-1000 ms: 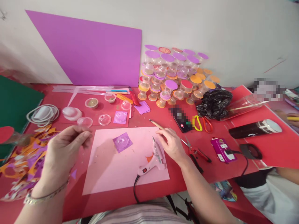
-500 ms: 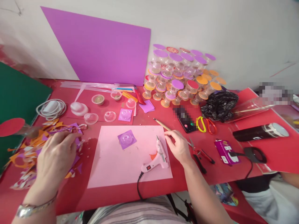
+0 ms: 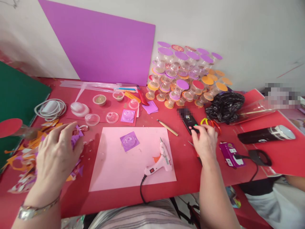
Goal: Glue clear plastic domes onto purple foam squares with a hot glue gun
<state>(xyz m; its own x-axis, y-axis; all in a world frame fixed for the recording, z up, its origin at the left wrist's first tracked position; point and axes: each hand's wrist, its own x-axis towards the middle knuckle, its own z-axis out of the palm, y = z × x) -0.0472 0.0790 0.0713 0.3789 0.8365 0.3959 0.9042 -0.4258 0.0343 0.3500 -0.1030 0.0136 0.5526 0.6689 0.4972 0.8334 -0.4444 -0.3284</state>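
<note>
My left hand (image 3: 56,156) hovers over a heap of orange, purple and white paper scraps (image 3: 26,159), fingers bent and apart, holding nothing that I can see. My right hand (image 3: 206,143) reaches over the pliers (image 3: 199,159), which it mostly hides, with thumb and fingers apart. Just beyond its fingertips are the black phone (image 3: 188,121) and the yellow and red scissors (image 3: 205,121), partly covered. A wooden stick (image 3: 168,128) lies left of that hand. On the pink sheet (image 3: 114,175) rest a pink glue gun (image 3: 158,163) and a purple square (image 3: 136,147) with a clear dome lid (image 3: 128,141) on it.
Stacked hourglass-shaped cups (image 3: 176,92) with coloured discs stand at the back. Two small cups of sand (image 3: 100,100), clear lids (image 3: 92,119) and a coiled white cable (image 3: 50,109) lie left. A black bag (image 3: 224,106), tumbler (image 3: 262,135) and purple power strip (image 3: 230,154) are right.
My right hand has left the wooden stick, which now lies on the table, and moved right toward the phone and scissors. The fingers of my left hand have spread over the scraps.
</note>
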